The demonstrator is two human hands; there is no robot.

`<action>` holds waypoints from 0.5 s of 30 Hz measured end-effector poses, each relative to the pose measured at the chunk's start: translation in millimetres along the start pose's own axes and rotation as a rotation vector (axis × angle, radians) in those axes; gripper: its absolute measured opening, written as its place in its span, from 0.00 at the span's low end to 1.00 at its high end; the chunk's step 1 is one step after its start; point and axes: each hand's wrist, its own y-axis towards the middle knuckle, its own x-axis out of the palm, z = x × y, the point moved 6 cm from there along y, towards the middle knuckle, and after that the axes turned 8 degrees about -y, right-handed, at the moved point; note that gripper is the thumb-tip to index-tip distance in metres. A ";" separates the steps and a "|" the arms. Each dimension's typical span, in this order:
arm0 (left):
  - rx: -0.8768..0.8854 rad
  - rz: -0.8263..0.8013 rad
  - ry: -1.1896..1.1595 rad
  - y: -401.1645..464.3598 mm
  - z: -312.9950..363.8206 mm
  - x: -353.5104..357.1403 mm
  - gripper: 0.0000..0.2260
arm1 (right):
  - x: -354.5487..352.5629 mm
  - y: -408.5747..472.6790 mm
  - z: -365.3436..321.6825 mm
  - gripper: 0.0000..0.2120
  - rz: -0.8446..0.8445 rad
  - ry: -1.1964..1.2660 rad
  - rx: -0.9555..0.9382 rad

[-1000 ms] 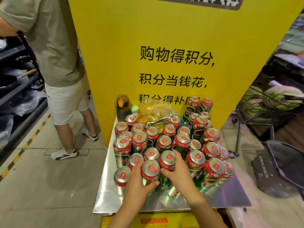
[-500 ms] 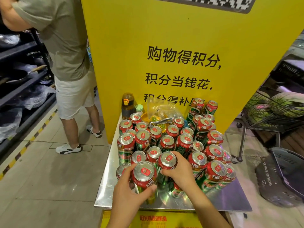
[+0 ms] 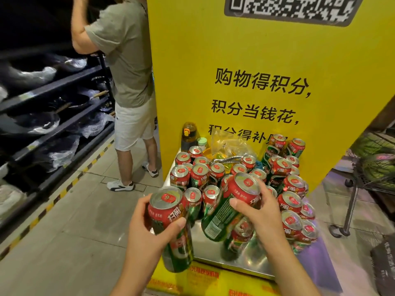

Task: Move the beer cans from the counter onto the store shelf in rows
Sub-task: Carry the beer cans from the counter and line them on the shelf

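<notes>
With both hands loaded | left hand (image 3: 147,227) wraps one beer can (image 3: 171,227), right hand (image 3: 260,212) grips another can (image 3: 226,208), tilted, above the desk (image 3: 213,251) | remaining cans (image 3: 290,201) just beyond the knuckles | likely full, heavy, slick, dentable: hold mid-body.

beer cans (image 3: 199,178): glossy metal | counter (image 3: 215,249): mirror-shiny steel | floor (image 3: 70,221): matt tile
</notes>
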 end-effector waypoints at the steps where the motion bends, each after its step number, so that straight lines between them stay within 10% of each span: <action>1: 0.015 0.022 -0.005 -6.4 5.0 1.2 0.29 | -3.0 -4.6 -4.1 0.46 -0.007 0.064 0.002; 15: 0.018 0.568 -0.001 -169.5 47.5 -45.7 0.25 | 43.0 -98.4 -31.9 0.40 -0.565 0.531 0.005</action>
